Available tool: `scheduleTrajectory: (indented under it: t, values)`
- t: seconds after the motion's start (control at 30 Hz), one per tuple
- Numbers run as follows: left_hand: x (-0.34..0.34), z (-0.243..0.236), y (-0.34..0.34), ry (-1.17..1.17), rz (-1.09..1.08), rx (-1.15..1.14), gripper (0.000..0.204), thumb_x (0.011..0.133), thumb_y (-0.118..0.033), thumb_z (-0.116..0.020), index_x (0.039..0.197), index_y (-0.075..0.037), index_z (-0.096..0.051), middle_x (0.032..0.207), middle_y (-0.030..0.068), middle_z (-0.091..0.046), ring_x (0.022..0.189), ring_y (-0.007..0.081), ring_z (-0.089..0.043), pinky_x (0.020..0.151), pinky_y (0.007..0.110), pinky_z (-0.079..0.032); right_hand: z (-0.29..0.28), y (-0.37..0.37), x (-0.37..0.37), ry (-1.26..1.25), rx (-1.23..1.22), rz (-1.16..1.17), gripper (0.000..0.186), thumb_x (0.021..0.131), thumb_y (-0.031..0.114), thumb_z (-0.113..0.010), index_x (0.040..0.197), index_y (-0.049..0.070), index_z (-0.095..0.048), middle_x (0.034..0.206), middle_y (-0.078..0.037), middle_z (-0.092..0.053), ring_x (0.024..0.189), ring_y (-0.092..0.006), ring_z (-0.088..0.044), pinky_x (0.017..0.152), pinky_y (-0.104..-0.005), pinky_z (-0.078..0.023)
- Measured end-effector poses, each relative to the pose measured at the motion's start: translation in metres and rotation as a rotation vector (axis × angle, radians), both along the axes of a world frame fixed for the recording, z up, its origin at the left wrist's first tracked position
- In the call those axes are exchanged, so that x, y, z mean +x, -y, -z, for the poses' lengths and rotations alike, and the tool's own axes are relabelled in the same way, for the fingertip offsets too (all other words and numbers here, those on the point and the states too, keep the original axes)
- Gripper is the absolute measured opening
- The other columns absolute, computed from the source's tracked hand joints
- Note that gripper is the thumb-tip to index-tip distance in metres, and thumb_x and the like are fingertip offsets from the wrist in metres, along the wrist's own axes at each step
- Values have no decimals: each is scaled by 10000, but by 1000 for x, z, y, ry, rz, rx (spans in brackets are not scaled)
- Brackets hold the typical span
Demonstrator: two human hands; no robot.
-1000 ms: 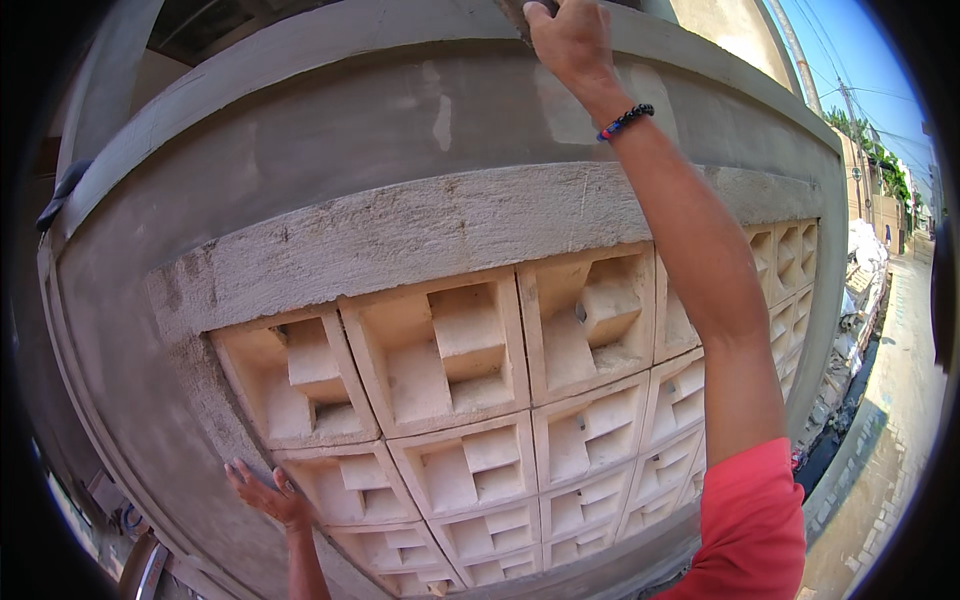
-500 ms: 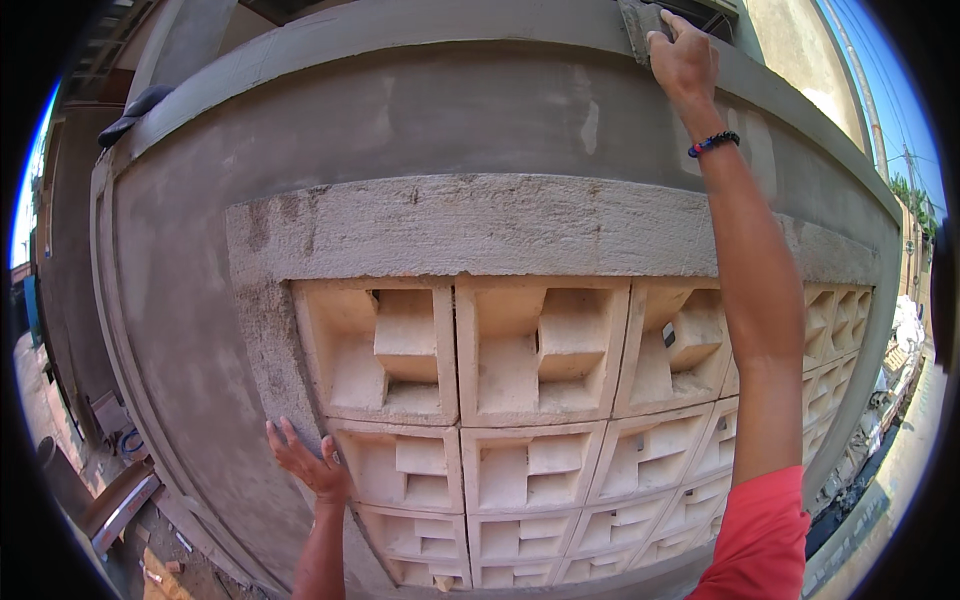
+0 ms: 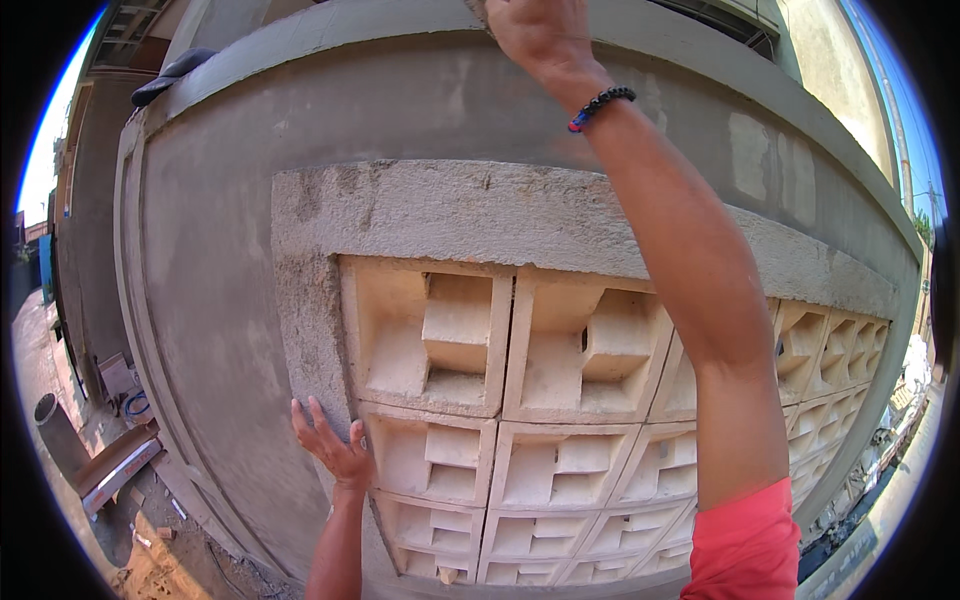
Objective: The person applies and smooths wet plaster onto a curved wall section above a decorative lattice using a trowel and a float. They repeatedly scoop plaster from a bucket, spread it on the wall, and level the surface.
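At the top of the view my right hand (image 3: 535,32) grips a grey, flat tool (image 3: 478,9), mostly cut off by the frame and hidden by the hand, near the ledge (image 3: 360,22). A dark beaded bracelet (image 3: 600,108) circles that wrist. Lower left, my left hand (image 3: 335,445) rests with fingers spread on the rough plaster border (image 3: 312,300) beside a grid of cream ventilation blocks (image 3: 545,380). Smooth grey render (image 3: 210,300) surrounds the border.
A dark cap-like item (image 3: 170,78) lies on the ledge's left end. Metal channels or boards (image 3: 120,470), an upright cylinder (image 3: 58,430) and blue hose (image 3: 135,402) are at lower left, by rubble and sand (image 3: 160,560). A narrow street edge (image 3: 890,510) runs along the right.
My right hand has swung from the ledge's right part toward the middle, with the tool. The view has turned left, showing more ground there. My left hand stays on the border.
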State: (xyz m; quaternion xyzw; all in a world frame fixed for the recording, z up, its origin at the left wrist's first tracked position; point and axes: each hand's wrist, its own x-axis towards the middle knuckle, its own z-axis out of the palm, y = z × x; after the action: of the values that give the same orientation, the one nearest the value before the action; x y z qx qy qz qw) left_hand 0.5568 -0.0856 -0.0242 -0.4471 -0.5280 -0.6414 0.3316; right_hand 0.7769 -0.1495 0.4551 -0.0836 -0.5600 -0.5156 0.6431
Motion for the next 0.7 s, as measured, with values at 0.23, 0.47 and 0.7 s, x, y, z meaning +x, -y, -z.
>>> scheduleTrajectory:
  t: [0.23,0.47,0.7]
  values:
    - [-1,1,3,-1,20,6,668,855,-440,-499,1323,7,-332,1371,276,-228,1224,435,-261,995,527,-203,-48,33,218,-709,-162,449,453,774,344,-540,1202,200,-567,1076,-140,-626,1002,-289,-590,888,-351,-435]
    - [-2,1,-1,-8,54,1,690,845,-447,-518,1325,8,-324,1359,294,-227,1212,457,-254,982,537,-212,-27,4,183,-613,-223,444,478,756,264,-507,1206,108,-555,1094,-191,-601,1047,-334,-558,912,-399,-417]
    - [-6,5,-1,13,75,-5,703,846,-483,-504,1328,-5,-324,1359,293,-227,1212,463,-253,979,549,-213,-29,-27,-1,-313,-143,270,446,763,255,-502,1159,66,-581,1030,-221,-611,991,-366,-574,889,-419,-434]
